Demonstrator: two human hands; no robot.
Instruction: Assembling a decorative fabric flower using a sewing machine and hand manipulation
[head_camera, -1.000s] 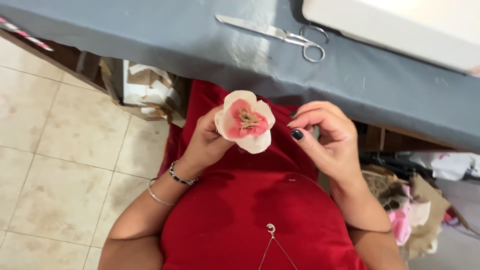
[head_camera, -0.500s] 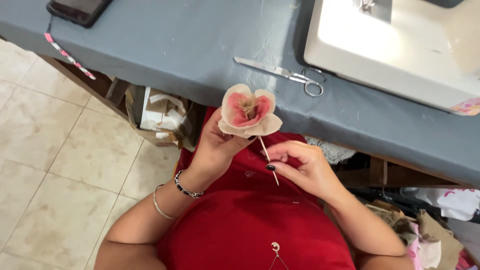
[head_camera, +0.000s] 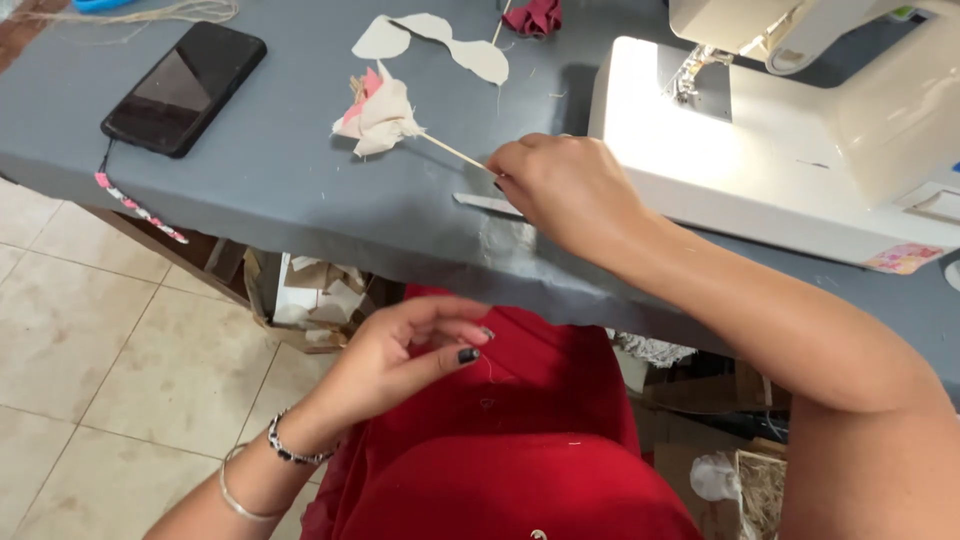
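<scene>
Right hand (head_camera: 570, 190) had carried the fabric flower (head_camera: 378, 112) from lap to grey table (head_camera: 260, 190), fingers pinching its stick at 3 o'clock. Left hand (head_camera: 400, 365) released, loosely curled.

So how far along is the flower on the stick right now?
Done: the cloth flower looks assembled, petals gathered on its stick, and it lies on the grey table. In hand: the right hand holds the stick's end; the left hand is empty over the lap. Left: cut petal shapes lie unused beside the sewing machine.
</scene>
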